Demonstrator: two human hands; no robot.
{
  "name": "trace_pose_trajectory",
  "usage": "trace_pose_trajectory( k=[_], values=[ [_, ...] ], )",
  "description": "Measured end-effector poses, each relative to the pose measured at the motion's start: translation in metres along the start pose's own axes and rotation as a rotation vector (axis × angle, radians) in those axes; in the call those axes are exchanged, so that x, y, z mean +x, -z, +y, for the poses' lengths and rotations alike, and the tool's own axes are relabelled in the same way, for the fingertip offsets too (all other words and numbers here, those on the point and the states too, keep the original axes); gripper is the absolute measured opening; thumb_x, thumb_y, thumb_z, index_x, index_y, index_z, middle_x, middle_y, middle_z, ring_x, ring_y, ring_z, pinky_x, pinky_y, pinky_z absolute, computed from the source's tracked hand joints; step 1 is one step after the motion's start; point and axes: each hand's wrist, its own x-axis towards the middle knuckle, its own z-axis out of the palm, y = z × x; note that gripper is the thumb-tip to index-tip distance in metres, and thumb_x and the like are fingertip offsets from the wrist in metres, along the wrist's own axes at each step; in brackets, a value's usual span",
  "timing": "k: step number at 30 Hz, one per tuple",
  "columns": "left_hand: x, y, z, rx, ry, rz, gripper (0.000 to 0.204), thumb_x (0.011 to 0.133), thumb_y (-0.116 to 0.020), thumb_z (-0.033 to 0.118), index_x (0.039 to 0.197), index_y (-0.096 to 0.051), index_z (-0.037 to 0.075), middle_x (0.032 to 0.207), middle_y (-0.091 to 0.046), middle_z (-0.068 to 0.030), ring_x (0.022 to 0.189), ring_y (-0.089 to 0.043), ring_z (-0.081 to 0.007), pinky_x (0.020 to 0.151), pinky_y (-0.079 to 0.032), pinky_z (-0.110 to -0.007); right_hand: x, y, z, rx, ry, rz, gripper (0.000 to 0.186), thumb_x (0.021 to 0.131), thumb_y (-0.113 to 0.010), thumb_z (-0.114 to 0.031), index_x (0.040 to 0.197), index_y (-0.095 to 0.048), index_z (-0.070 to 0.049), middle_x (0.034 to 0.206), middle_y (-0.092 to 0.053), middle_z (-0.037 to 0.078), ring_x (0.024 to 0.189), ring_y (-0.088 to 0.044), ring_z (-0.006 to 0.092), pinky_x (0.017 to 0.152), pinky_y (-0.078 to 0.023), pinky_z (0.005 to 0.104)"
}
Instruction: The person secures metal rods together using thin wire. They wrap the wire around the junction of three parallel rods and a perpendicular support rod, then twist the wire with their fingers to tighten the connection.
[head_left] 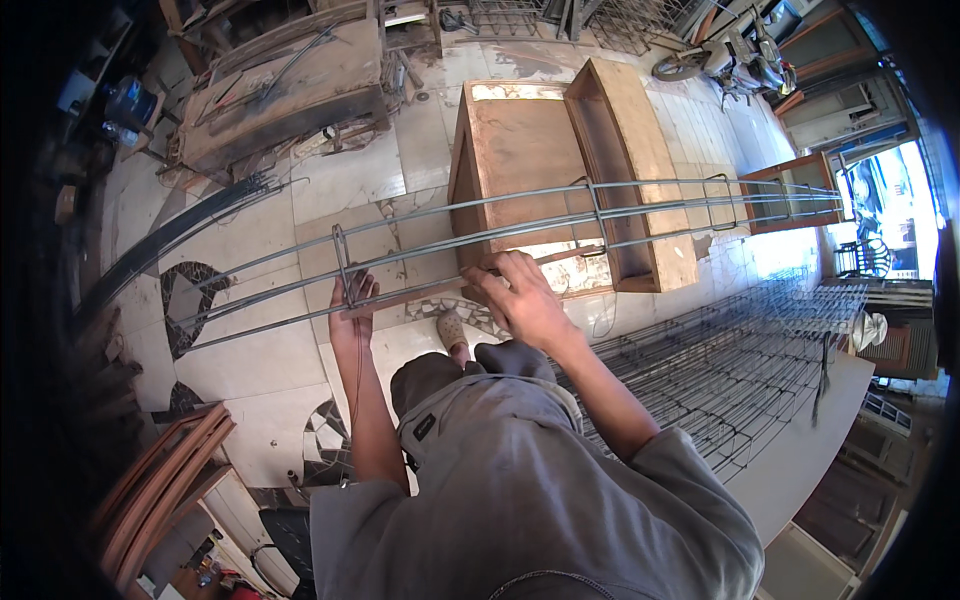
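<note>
A long cage of steel reinforcing bars (440,248) crosses in front of me, with square wire stirrups around the bars at intervals. My left hand (355,302) curls around the near bars at the leftmost stirrup (341,255), fingers closed on its lower part. Thin wire (357,375) hangs down from that hand along the forearm. A narrow brown strip (420,297) runs along the nearest bar between my hands. My right hand (520,298) pinches it with thumb and fingers, the other fingers bent over the bar. Its exact contact is partly hidden.
A wooden cabinet frame (655,190) lies under the bars. More wire cages (720,370) are stacked at right beside a pale board. Dark rods (170,240) lie at left. A dusty workbench (290,95) stands far left, a motorcycle (735,62) far right. Wooden frames (165,490) lean near left.
</note>
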Motion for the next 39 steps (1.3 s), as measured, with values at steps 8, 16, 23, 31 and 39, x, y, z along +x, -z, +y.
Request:
trace_pose_trajectory(
  k=[8, 16, 23, 31, 39],
  values=[
    [-0.014, 0.032, -0.055, 0.081, 0.193, 0.121, 0.048, 0.108, -0.045, 0.034, 0.144, -0.048, 0.002, 0.140, -0.058, -0.0148, 0.127, -0.059, -0.0256, 0.109, -0.049, -0.042, 0.061, 0.056, -0.081, 0.590, -0.123, 0.362, 0.031, 0.092, -0.065, -0.001, 0.122, -0.066, -0.005, 0.108, -0.061, 0.013, 0.099, -0.062, 0.0331, 0.086, -0.052, 0.0409],
    [-0.041, -0.033, -0.107, 0.327, 0.452, -0.063, 0.037, 0.103, -0.058, 0.038, 0.121, -0.066, 0.007, 0.109, -0.072, -0.0052, 0.091, -0.064, -0.0159, 0.083, -0.051, -0.031, 0.025, 0.210, 0.015, 0.019, -0.248, 0.516, 0.027, 0.090, -0.063, -0.001, 0.116, -0.068, -0.005, 0.110, -0.065, 0.016, 0.099, -0.065, 0.0346, 0.085, -0.054, 0.0423],
    [-0.044, -0.077, -0.125, 0.308, 0.441, -0.089, 0.033, 0.103, -0.058, 0.032, 0.121, -0.064, 0.004, 0.108, -0.069, -0.0064, 0.088, -0.063, -0.0165, 0.079, -0.052, -0.029, -0.088, 0.198, 0.127, -0.531, -0.116, 0.218, 0.038, 0.082, -0.066, -0.001, 0.119, -0.070, -0.011, 0.118, -0.066, 0.011, 0.111, -0.064, 0.0316, 0.091, -0.055, 0.0405],
    [-0.078, -0.106, -0.139, -0.011, 0.285, 0.175, 0.027, 0.101, -0.064, 0.025, 0.117, -0.064, 0.004, 0.101, -0.068, -0.0053, 0.080, -0.063, -0.0150, 0.070, -0.053, -0.027, -0.118, 0.194, 0.190, -0.385, -0.117, 0.112, 0.042, 0.083, -0.063, -0.010, 0.125, -0.065, -0.010, 0.117, -0.065, 0.007, 0.111, -0.063, 0.0285, 0.094, -0.053, 0.0400],
    [-0.097, -0.126, -0.180, -0.084, 0.232, 0.189, 0.028, 0.102, -0.061, 0.027, 0.117, -0.065, 0.003, 0.099, -0.070, -0.0047, 0.082, -0.061, -0.0140, 0.072, -0.050, -0.027, -0.135, 0.197, 0.223, -0.380, -0.134, 0.039, 0.043, 0.083, -0.062, -0.014, 0.126, -0.066, -0.014, 0.116, -0.063, 0.004, 0.112, -0.062, 0.0265, 0.097, -0.051, 0.0390]
  ],
)
